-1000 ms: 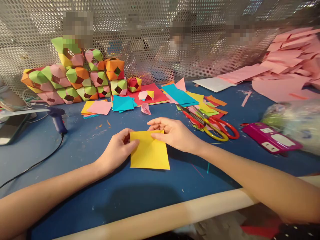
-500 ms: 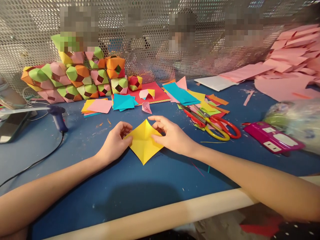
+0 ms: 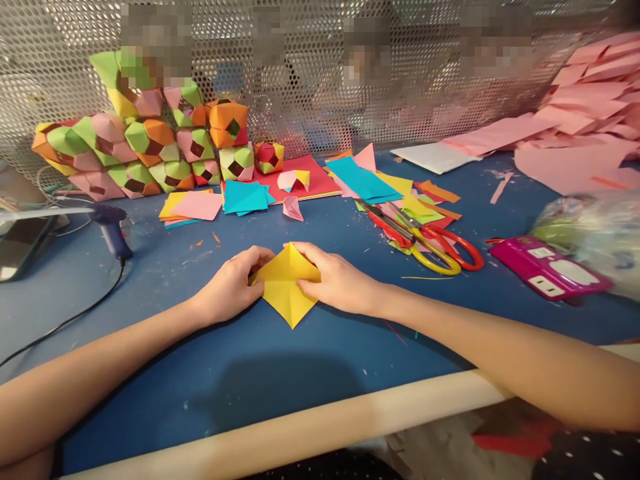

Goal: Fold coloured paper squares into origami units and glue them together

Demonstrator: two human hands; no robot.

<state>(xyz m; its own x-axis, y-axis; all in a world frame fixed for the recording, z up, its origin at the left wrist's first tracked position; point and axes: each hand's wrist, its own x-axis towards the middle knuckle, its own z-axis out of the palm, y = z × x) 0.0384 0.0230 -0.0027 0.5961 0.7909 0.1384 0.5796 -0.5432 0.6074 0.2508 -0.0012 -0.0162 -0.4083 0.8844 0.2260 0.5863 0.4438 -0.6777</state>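
Observation:
A yellow square of paper (image 3: pixel 286 293), turned with one corner toward me, shows crossing creases through its middle. My left hand (image 3: pixel 234 283) is closed on its left corner, thumb on top and fingers beneath. On the opposite side my right hand (image 3: pixel 343 277) grips the right corner, its thumb lying on the paper near the centre and the fingers behind the upper right edge. Just beyond the hands lie a small pink folded paper piece (image 3: pixel 293 209) and a stack of blue paper squares (image 3: pixel 246 198).
Folded paper balls (image 3: pixel 153 143) are stacked at the back left, near a glue gun (image 3: pixel 114 230) with its cord. Scissors (image 3: pixel 425 243) lie on coloured scraps to the right, beside a magenta power socket box (image 3: pixel 550 267). Pink paper strips (image 3: pixel 593 107) are heaped at the far right.
Both hands have closed in on the yellow paper's side corners, and the right thumb has slid farther toward its middle. The paper's creases look more raised. The view has shifted slightly.

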